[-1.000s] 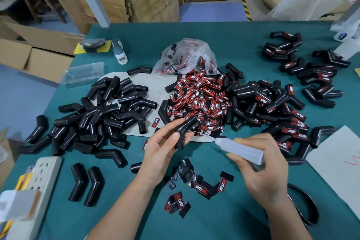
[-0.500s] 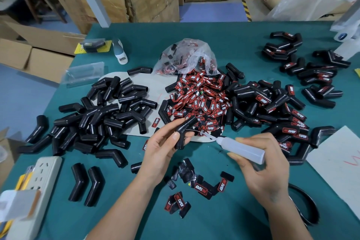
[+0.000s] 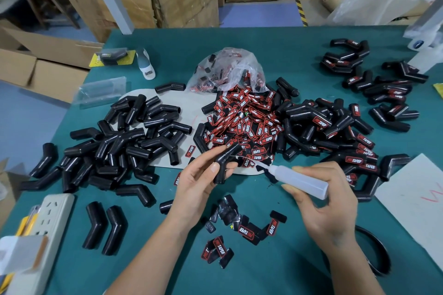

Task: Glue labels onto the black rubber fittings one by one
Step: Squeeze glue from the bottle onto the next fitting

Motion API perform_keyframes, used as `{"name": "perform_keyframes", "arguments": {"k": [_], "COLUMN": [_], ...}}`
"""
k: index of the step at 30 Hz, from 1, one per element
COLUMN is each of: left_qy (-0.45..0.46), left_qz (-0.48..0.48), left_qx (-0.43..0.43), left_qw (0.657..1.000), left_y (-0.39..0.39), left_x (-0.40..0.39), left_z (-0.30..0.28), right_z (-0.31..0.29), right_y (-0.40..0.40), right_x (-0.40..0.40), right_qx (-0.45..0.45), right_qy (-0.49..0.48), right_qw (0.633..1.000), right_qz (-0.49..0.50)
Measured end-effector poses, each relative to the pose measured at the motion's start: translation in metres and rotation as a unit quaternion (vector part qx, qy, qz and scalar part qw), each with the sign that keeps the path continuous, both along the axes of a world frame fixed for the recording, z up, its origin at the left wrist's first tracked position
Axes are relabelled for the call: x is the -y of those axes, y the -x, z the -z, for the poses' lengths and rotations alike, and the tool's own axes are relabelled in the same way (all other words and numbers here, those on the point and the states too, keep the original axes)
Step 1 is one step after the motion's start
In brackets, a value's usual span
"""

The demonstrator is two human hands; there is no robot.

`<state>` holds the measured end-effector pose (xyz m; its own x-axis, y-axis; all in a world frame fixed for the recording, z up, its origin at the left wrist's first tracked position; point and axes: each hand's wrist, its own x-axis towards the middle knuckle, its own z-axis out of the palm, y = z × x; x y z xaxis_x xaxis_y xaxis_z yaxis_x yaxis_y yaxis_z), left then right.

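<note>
So the left hand [image 3: 199, 182] has its fingers [image 3: 213, 167] wrapped around one bent black fitting [image 3: 226, 163], held up just off the desk [image 3: 275, 50], and the right hand [image 3: 328, 201] is gripping the glue bottle [image 3: 299, 181] with the thin nozzle pointing straight at that fitting, tip right about on it.

What I'd worry about: squeeze a bit too hard and glue probably runs down the rubber onto the thumb, which sits just below the nozzle tip. The label pile [image 3: 242, 122] is also just beyond the left fingers, so a drip or string of glue could land there and stick a bunch of labels together. And the fitting is only pinched near its bend, so pushing the nozzle against it could twist it and smear the bead off the spot where the label goes.

Compared with a second back, the bottle has crept leftward toward the left fingers, nozzle closing in on the fitting. The left hand and fitting have barely moved. Unlabelled fittings [image 3: 124, 141] sit left of the left fingers, labelled ones [image 3: 354, 141] beyond the right.
</note>
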<state>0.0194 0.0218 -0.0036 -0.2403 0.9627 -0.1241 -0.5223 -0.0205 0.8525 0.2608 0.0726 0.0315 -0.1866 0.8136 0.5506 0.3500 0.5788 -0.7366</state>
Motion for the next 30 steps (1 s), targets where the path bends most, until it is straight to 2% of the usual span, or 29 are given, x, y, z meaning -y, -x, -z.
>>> {"name": "perform_keyframes", "arguments": {"k": [30], "left_qy": [-0.006], "left_qz": [0.000], "left_qx": [0.005], "left_qw": [1.000], "left_y": [0.0002], "left_x": [0.0017], "left_z": [-0.0006], "right_z": [0.0019], "right_y": [-0.0040], "right_x": [-0.0023], "right_qx": [-0.004], "right_qy": [0.006], "right_qw": [1.000], "right_qz": [0.010]}}
